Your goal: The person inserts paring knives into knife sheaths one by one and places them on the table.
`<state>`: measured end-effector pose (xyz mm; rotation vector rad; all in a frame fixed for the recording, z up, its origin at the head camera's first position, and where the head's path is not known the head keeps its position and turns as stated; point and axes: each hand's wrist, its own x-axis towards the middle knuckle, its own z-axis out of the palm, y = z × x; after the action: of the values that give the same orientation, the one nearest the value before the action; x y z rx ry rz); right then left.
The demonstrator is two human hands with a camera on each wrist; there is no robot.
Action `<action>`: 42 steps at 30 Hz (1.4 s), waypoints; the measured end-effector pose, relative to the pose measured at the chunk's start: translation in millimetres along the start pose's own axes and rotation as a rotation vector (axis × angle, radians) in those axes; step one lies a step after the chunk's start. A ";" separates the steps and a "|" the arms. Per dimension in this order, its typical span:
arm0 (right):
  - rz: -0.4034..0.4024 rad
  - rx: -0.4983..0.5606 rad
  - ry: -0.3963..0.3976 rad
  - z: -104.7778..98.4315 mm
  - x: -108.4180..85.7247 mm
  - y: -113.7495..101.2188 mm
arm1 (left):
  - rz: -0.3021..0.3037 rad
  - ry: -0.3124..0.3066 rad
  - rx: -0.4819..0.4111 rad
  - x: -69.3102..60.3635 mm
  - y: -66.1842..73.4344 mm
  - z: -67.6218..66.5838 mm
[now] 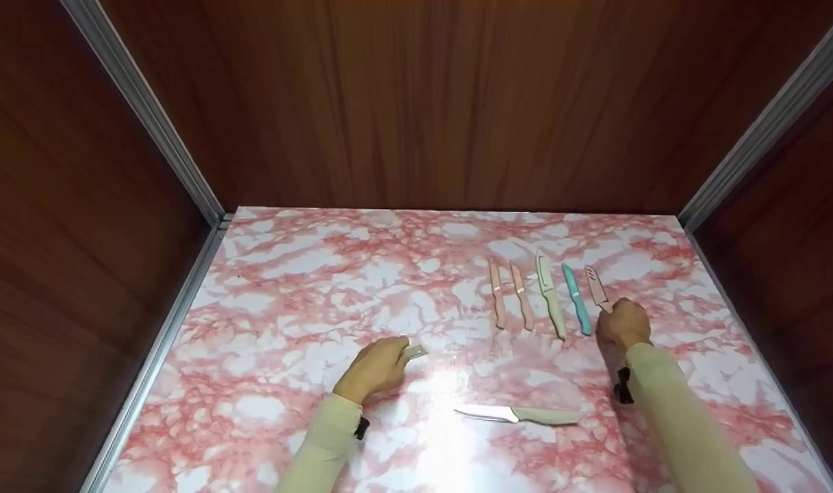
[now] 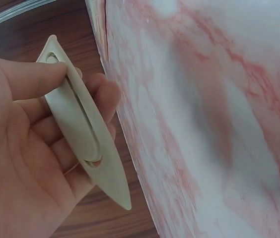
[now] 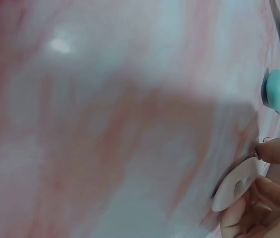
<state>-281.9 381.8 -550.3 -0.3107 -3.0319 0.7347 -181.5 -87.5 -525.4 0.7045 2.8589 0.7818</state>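
My left hand (image 1: 375, 366) holds a cream knife sheath (image 2: 83, 124) between thumb and fingers, pointed end away from the palm. At the right end of a row of knives, my right hand (image 1: 625, 322) pinches a pink knife (image 1: 597, 286) by its handle; the blade end lies in a slotted pink cover, pointing away from me. In the right wrist view the pale pink handle end (image 3: 237, 184) shows between the fingers, close to the tabletop. Nearer me lies a bare-bladed knife (image 1: 545, 415) with a pale green handle, its tip pointing left.
Left of the pink knife lie a teal knife (image 1: 577, 299), a larger pale green knife (image 1: 552, 294) and two pink knives (image 1: 497, 294), roughly parallel. The table (image 1: 279, 287) has a red-and-white marbled top. Brown wood-grain panels (image 1: 416, 103) with metal edge posts enclose it.
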 end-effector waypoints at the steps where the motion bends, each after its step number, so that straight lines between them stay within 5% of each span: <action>1: -0.009 -0.003 0.007 -0.2 -0.4 0.8 | 0.000 -0.001 -0.010 -0.1 0.2 0.3; 11: -0.041 -0.026 -0.045 -8.0 -16.7 -8.8 | 0.010 0.004 -0.037 0.9 3.2 1.8; 18: -0.285 -0.001 0.049 -8.8 -42.1 -40.0 | -0.008 -0.009 -0.052 2.6 6.7 -0.7; 29: -0.753 -0.032 -0.235 15.0 -90.9 -74.1 | -0.024 -0.009 -0.089 3.2 11.7 0.2; 35: -0.842 -0.051 -0.326 24.8 -107.5 -76.1 | -0.029 -0.001 -0.078 3.8 14.4 1.9; 42: -0.847 -0.093 -0.536 26.5 -120.8 -75.6 | -0.036 -0.023 -0.073 4.8 16.3 2.2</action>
<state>-179.2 280.7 -534.7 1.2782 -3.1403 0.6515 -178.6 -71.9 -519.0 0.6463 2.7989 0.8620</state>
